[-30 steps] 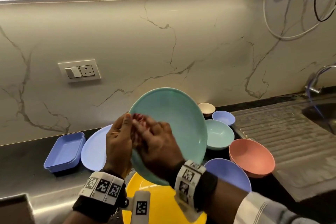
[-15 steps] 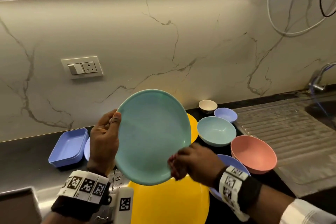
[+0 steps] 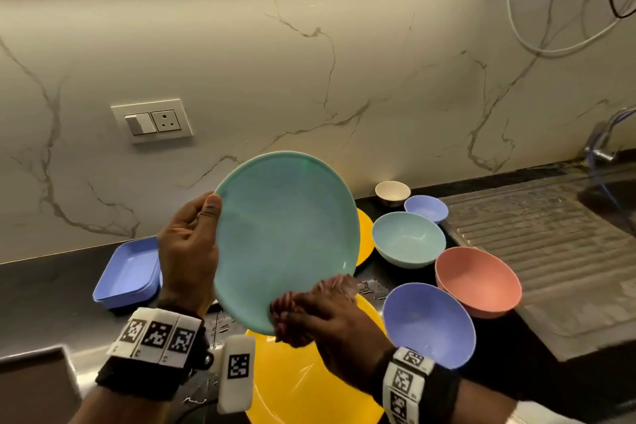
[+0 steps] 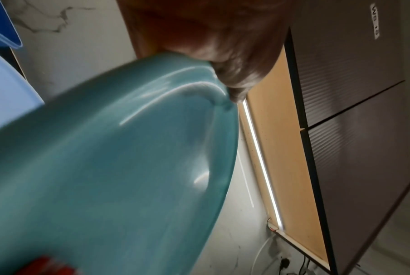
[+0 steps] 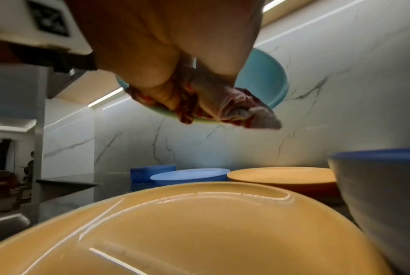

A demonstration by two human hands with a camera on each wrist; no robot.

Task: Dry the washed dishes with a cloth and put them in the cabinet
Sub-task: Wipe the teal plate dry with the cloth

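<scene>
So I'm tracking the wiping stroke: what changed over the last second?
The right hand, bunching the cloth, slid from the teal plate's left rim down to its bottom edge. The left hand still grips the left rim, plate upright. The dishes on the counter stayed put.

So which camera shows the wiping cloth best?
The right wrist view: the bunched red-and-white cloth fills the right hand's grip against the teal round plate. The head view shows only blurred red scraps, and the left wrist view shows just a red corner.
</scene>
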